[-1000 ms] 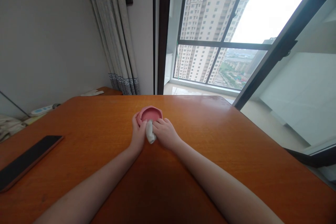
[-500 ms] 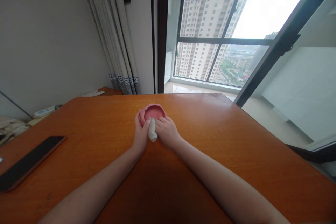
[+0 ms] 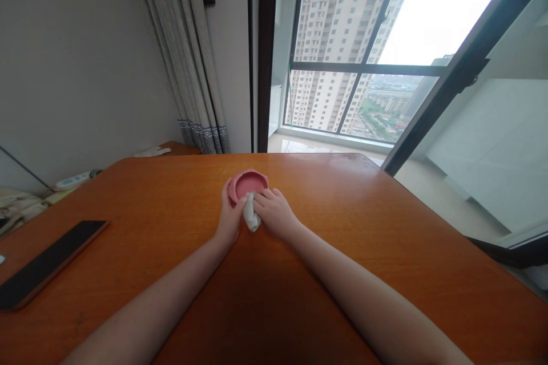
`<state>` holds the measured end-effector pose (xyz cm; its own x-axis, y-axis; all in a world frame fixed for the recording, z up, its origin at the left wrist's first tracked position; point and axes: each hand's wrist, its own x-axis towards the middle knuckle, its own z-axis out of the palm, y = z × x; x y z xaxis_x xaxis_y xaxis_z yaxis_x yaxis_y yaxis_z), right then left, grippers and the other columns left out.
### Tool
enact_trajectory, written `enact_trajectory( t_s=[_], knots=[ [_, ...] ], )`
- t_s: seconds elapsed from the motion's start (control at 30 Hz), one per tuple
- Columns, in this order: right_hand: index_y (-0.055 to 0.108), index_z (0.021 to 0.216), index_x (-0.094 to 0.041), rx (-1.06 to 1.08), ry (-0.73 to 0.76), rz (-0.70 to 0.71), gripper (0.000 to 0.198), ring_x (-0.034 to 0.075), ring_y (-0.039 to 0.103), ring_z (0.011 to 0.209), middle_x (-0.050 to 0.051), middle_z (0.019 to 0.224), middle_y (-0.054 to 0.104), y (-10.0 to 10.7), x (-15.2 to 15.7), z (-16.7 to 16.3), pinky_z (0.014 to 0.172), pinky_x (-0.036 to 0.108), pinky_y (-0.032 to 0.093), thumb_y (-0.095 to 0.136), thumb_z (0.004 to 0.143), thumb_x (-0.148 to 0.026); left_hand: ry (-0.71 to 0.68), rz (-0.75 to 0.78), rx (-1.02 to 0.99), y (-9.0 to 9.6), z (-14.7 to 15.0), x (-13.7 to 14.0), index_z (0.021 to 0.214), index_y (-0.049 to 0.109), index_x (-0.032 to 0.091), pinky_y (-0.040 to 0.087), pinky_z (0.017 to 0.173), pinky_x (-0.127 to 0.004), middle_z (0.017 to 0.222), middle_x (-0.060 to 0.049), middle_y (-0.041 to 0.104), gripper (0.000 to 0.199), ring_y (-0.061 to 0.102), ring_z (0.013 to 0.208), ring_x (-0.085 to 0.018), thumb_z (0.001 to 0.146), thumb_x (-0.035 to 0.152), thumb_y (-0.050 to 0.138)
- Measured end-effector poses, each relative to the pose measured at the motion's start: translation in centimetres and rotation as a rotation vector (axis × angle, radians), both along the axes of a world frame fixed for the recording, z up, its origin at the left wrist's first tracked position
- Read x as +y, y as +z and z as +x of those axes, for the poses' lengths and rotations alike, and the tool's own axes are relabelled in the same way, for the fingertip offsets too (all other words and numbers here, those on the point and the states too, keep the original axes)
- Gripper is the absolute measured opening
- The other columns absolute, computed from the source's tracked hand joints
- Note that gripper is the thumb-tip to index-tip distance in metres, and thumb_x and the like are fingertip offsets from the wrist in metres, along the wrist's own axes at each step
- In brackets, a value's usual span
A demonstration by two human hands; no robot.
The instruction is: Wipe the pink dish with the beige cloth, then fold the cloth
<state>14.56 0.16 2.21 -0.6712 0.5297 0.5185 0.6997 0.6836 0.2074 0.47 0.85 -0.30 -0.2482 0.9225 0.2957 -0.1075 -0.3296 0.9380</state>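
Observation:
A small pink bowl-like dish (image 3: 250,182) with a faceted rim sits near the far side of the table, its round hollow facing up toward me. My left hand (image 3: 230,212) grips its left side, thumb at the near rim and fingers along the outer wall. A crumpled white cloth or tissue (image 3: 252,215) hangs between my hands, against the dish's near edge. My right hand (image 3: 274,212) is closed on that white cloth, with its fingertips by the right rim. The fingers' undersides are hidden.
The wooden table (image 3: 342,228) spreads out on all sides of the hands. A long black flat slab (image 3: 47,265) with a brown edge lies at the left. Behind the table are a grey curtain (image 3: 180,57) and a large window (image 3: 363,68).
The right hand has shifted slightly right and down along the rim. The white cloth's lower end has swung a little right and looks wider. My left hand keeps its grip on the dish.

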Motion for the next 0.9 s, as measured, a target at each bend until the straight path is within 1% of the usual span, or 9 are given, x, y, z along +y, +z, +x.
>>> enact_trajectory(
  t_s=[0.07,0.13,0.3,0.43,0.5,0.57,0.7,0.8,0.9],
  knots=[
    [0.059,0.092,-0.017,0.007,0.017,-0.022,0.011,0.019,0.045,0.082,0.006,0.089,0.061,-0.2,-0.2,-0.4,0.07,0.033,0.031,0.049,0.09,-0.021,-0.028,-0.076,-0.041,-0.2,0.4,-0.2,0.127,0.04,0.023,0.043,0.097,-0.035,0.129,-0.009,0.05,0.053,0.053,0.113,-0.02,0.077,0.032,0.057],
    [0.059,0.092,-0.016,0.004,0.047,-0.031,0.012,0.019,0.045,0.082,0.006,0.088,0.061,-0.1,-0.2,-0.6,0.072,0.033,0.031,0.048,0.091,-0.02,-0.003,-0.1,-0.022,-0.2,0.2,0.0,0.12,0.046,0.021,0.043,0.096,-0.034,0.121,-0.008,0.055,0.047,0.054,0.109,-0.019,0.075,0.029,0.056],
    [0.057,0.088,-0.018,0.014,0.066,0.022,0.017,0.018,0.046,0.085,0.006,0.088,0.061,0.7,0.3,0.1,0.071,0.032,0.03,0.042,0.093,-0.019,0.001,-0.024,0.016,0.0,-1.7,1.8,0.115,0.052,0.021,0.042,0.096,-0.034,0.123,-0.006,0.055,0.041,0.05,0.115,-0.021,0.074,0.026,0.05],
    [0.056,0.088,-0.019,-0.002,0.043,0.01,0.013,0.019,0.046,0.085,0.005,0.089,0.061,0.7,0.2,0.2,0.069,0.032,0.03,0.043,0.093,-0.019,-0.035,-0.036,-0.016,0.2,-1.8,1.9,0.113,0.052,0.021,0.043,0.095,-0.032,0.12,-0.006,0.056,0.04,0.051,0.114,-0.021,0.074,0.03,0.056],
    [0.055,0.087,-0.018,-0.007,0.023,-0.007,0.012,0.019,0.046,0.085,0.006,0.091,0.061,0.4,0.0,-0.1,0.068,0.032,0.031,0.045,0.092,-0.02,-0.044,-0.083,-0.097,0.2,-1.1,1.2,0.116,0.048,0.022,0.046,0.088,-0.031,0.114,-0.005,0.057,0.044,0.056,0.103,-0.018,0.076,0.035,0.058],
    [0.055,0.086,-0.018,0.008,-0.009,-0.016,0.012,0.02,0.046,0.085,0.006,0.091,0.061,0.2,-0.3,-0.5,0.068,0.033,0.032,0.045,0.092,-0.021,-0.063,-0.142,-0.179,0.1,-0.2,0.3,0.116,0.044,0.023,0.049,0.079,-0.031,0.1,-0.003,0.059,0.045,0.059,0.088,-0.016,0.076,0.037,0.059],
    [0.055,0.088,-0.017,0.03,-0.011,-0.036,0.011,0.02,0.046,0.087,0.006,0.092,0.061,0.0,-0.5,-0.7,0.07,0.033,0.033,0.046,0.092,-0.021,-0.088,-0.201,-0.198,0.3,0.5,-0.4,0.098,0.047,0.02,0.048,0.064,-0.028,0.073,0.003,0.053,0.03,0.054,0.066,-0.012,0.073,0.031,0.059],
    [0.056,0.091,-0.018,-0.006,0.054,-0.044,0.012,0.018,0.046,0.088,0.006,0.094,0.06,0.4,0.0,0.1,0.073,0.031,0.034,0.045,0.093,-0.023,-0.035,-0.121,-0.086,0.8,-0.3,0.1,0.095,0.05,0.019,0.046,0.065,-0.025,0.078,0.003,0.054,0.024,0.052,0.069,-0.011,0.071,0.024,0.055],
    [0.056,0.094,-0.018,-0.047,0.087,-0.032,0.012,0.018,0.046,0.088,0.004,0.095,0.06,0.8,0.5,1.0,0.073,0.03,0.034,0.045,0.093,-0.023,-0.043,-0.092,0.007,1.1,-0.9,0.7,0.103,0.051,0.019,0.046,0.068,-0.024,0.092,0.0,0.056,0.034,0.053,0.078,-0.013,0.069,0.022,0.054]
  ],
)
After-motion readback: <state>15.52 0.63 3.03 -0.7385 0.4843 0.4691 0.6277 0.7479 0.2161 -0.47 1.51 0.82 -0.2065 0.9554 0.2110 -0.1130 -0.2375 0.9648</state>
